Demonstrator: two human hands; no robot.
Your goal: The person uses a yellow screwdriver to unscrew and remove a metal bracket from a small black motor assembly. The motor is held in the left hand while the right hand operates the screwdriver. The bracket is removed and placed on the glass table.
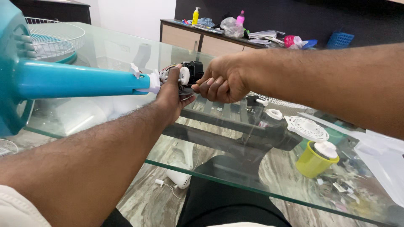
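Both hands grip the black-and-white fan motor [187, 75] on the turquoise plastic stand pole [80, 79]: left hand [171, 96] wrapped underneath, right hand [221, 80] pinching its end above the glass surface [126, 50].

A yellow cup [310, 163] and white grille [52, 38] on the glass table [126, 50].

My forearms are bare and hairy down to both wrists. My left hand [171, 97] and right hand [222, 80] wear no gloves or rings. I wear black trousers [219, 201] and a pale top.

Fan motor [191, 72] mostly behind both hands; teal base [10, 63] cropped left.
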